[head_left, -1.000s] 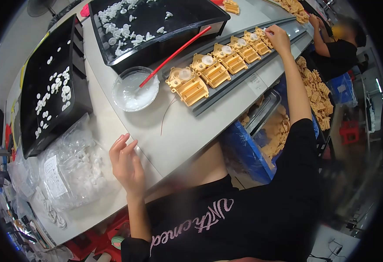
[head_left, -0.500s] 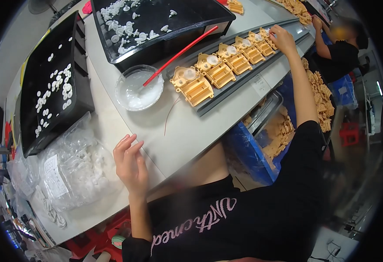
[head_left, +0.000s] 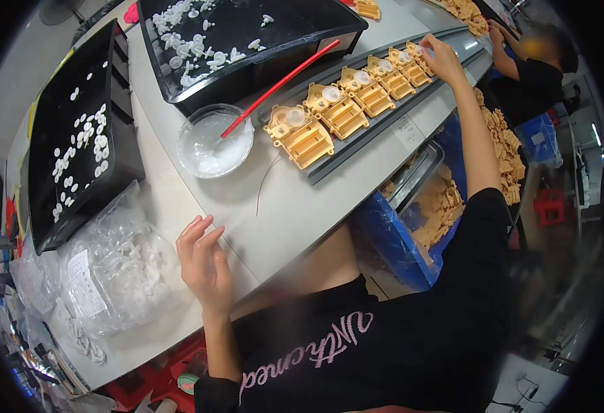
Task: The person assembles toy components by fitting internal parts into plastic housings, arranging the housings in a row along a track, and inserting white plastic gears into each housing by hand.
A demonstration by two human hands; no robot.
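Observation:
My right hand (head_left: 442, 60) is at the far end of a row of several yellow plastic housings (head_left: 345, 118), its fingers bent down at the farthest one. What its fingertips pinch there is hidden. The housings lie on a long grey rail (head_left: 329, 165), and round whitish discs (head_left: 331, 94) sit on them. My left hand (head_left: 205, 265) hovers over the near table edge, palm turned sideways and fingers apart, with nothing in it. Between the hands stands a clear bowl (head_left: 186, 155) of whitish, translucent material, with a red stick (head_left: 281, 87) leaning out of it.
A black tray (head_left: 260, 65) of white stemmed parts stands at the back, another black tray (head_left: 44, 165) of white discs at left. A clear bag (head_left: 119, 268) lies left of my left hand. Below the table edge is a blue-lined bin (head_left: 391, 241). Another person (head_left: 532, 79) sits at far right.
The view has shifted slightly, moving the table items a little left. My right hand stays at the row's far end, and my left hand keeps nearly the same open pose.

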